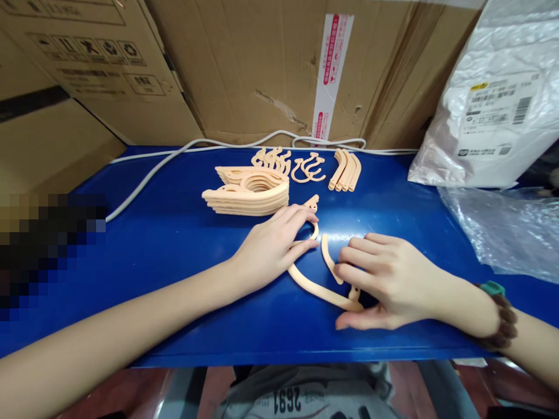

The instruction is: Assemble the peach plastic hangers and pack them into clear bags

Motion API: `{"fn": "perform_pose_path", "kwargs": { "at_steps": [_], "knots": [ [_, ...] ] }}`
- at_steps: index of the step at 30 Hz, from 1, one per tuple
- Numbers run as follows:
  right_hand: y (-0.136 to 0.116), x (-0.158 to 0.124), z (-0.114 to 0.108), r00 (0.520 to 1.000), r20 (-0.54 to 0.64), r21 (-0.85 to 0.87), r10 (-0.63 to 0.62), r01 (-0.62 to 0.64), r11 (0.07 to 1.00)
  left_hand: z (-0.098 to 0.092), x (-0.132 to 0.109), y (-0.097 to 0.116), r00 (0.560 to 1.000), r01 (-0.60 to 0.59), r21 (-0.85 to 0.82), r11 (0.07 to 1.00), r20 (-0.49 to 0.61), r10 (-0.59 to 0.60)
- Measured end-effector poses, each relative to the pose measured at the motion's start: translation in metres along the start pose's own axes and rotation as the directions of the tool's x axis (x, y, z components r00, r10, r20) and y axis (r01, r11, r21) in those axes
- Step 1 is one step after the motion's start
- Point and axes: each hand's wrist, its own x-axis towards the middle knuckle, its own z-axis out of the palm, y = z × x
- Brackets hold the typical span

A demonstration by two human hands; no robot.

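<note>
A beige curved frame that looks like part of a folding hanger (321,293) lies on the blue table in front of me. My left hand (283,238) is closed over its left part, thumb and fingers around a rounded section near the upper end (313,202). At its right end, my right hand (379,279) has its fingers curled over and its thumb against the piece. A separate-looking short curved bar (329,259) shows beside the right fingertips; whether it joins the frame is hidden by that hand.
Behind my left hand stands a stack of beige hanger bodies (248,195). Farther back lie small hooks (273,158), larger hooks (308,167) and curved bars (345,170). A white cable (174,150) runs before cardboard boxes (262,70). A plastic parcel (480,122) sits at right.
</note>
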Motion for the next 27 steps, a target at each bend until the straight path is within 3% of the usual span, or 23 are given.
{"fn": "perform_pose_path", "kwargs": {
  "at_steps": [12,21,27],
  "knots": [
    [-0.005,0.005,0.0,0.997,0.082,0.295,0.0,-0.024,0.955,0.001,0.0,0.0,0.999,0.029,-0.022,0.999,-0.039,-0.03],
    [0.014,0.001,0.001,0.994,0.076,0.229,0.078,-0.094,0.969,0.002,0.002,-0.003,0.999,-0.045,-0.145,0.988,-0.035,0.04],
    [0.022,-0.004,0.002,0.989,0.05,0.322,0.142,-0.151,0.935,-0.001,0.004,-0.002,0.999,-0.049,-0.247,0.968,-0.006,0.049]
  ]
}}
